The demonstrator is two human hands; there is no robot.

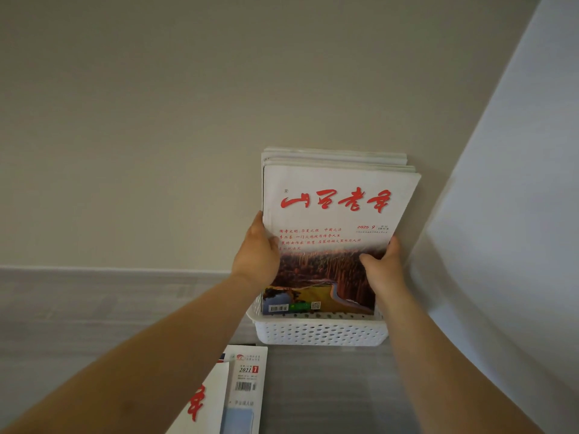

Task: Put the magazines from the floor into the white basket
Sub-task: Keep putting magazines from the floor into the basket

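Note:
A white perforated basket [319, 333] stands on the grey floor against the beige wall. Several magazines stand upright in it, leaning on the wall. The front magazine [335, 211] has a white cover with red brush lettering and a reddish landscape photo. My left hand [257, 255] grips its left edge and my right hand [380, 264] grips its right edge; its bottom edge sits inside the basket. More magazines [241, 393] lie on the floor in front of the basket, at the lower middle of the view.
A pale wall or panel [501, 214] rises just right of the basket, forming a corner. A grey skirting line [109, 270] runs along the wall base. Grey floor [78, 324] extends to the left.

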